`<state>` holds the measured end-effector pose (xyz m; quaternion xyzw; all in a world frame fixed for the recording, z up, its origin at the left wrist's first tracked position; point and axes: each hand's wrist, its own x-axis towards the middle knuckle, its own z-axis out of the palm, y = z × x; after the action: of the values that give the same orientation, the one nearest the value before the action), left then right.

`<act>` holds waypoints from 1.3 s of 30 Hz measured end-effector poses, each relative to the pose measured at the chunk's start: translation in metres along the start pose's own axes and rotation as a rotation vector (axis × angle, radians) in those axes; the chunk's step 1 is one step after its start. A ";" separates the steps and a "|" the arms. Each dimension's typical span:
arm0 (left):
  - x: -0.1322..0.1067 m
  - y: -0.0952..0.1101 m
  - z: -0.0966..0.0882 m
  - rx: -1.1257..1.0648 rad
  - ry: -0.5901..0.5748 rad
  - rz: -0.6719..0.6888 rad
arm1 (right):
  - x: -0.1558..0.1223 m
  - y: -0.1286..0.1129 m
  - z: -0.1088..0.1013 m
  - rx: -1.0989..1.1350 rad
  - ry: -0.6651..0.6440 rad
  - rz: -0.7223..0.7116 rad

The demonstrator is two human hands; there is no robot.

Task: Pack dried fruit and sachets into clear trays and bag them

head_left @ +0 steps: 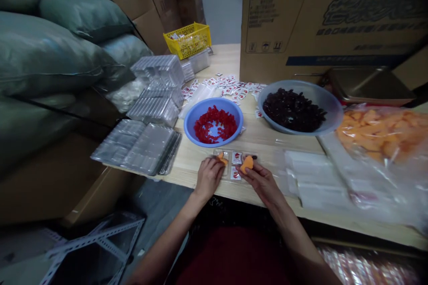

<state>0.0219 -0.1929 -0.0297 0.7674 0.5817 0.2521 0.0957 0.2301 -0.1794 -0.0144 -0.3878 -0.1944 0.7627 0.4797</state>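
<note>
A small clear plastic tray [236, 164] with compartments lies at the near edge of the wooden table [261, 138]. Two small white-and-red packets [236, 158] sit in its middle. My left hand [209, 178] rests at the tray's left end, fingers curled on an orange piece [221, 158] that lies there. My right hand [262, 181] pinches another orange piece [247, 164] just above the tray's right end. A blue bowl of red pieces [214, 122] stands right behind the tray.
A grey bowl of dark dried fruit [294, 109] and a bag of orange pieces [381, 131] lie to the right. Stacks of clear trays [143, 147] fill the left. Scattered packets [230, 84], a yellow basket [187, 40] and cardboard boxes [317, 13] stand behind.
</note>
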 end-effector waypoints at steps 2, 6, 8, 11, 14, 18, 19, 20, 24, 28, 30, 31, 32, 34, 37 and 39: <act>0.001 -0.002 -0.002 -0.049 0.027 -0.032 | -0.002 -0.001 0.002 -0.031 -0.022 -0.002; 0.011 -0.007 -0.009 -0.013 0.015 -0.074 | -0.001 -0.002 0.009 -0.107 -0.076 0.041; 0.018 -0.009 -0.009 0.059 -0.039 -0.067 | 0.000 -0.001 0.012 -0.127 -0.097 0.047; 0.023 -0.006 -0.009 0.092 -0.057 -0.085 | 0.000 0.001 0.015 -0.138 -0.099 0.026; 0.021 0.001 -0.017 -0.075 0.030 -0.153 | 0.004 0.003 0.017 -0.182 -0.103 0.010; 0.017 0.008 -0.035 -0.571 0.024 -0.244 | 0.017 0.004 0.025 -0.321 -0.203 0.022; 0.016 0.008 -0.038 -0.670 -0.013 -0.269 | 0.021 0.005 0.028 -0.363 -0.239 0.025; 0.015 0.008 -0.039 -0.747 -0.045 -0.299 | 0.025 0.007 0.032 -0.400 -0.269 0.022; 0.014 0.002 -0.032 -0.954 0.010 -0.438 | 0.039 0.021 0.045 -0.387 -0.245 -0.037; 0.014 0.000 -0.026 -0.948 0.001 -0.427 | 0.040 0.033 0.047 -0.342 -0.178 -0.078; 0.015 -0.001 -0.030 -0.843 -0.016 -0.403 | 0.038 0.032 0.043 -0.462 -0.203 -0.149; 0.015 -0.003 -0.033 -0.771 -0.037 -0.382 | 0.037 0.031 0.040 -0.540 -0.209 -0.212; 0.016 -0.005 -0.037 -0.687 -0.080 -0.346 | 0.035 0.028 0.037 -0.626 -0.206 -0.284; 0.018 -0.007 -0.044 -0.490 -0.222 -0.235 | 0.033 0.024 0.029 -0.804 -0.173 -0.431; 0.022 -0.008 -0.049 -0.212 -0.392 -0.070 | 0.031 0.022 0.021 -1.061 -0.198 -0.591; 0.023 -0.006 -0.048 -0.083 -0.403 -0.027 | 0.031 0.028 0.018 -1.194 -0.286 -0.656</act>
<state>-0.0027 -0.1766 0.0148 0.7899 0.5500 0.1158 0.2454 0.1924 -0.1632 -0.0344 -0.4023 -0.7489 0.3845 0.3597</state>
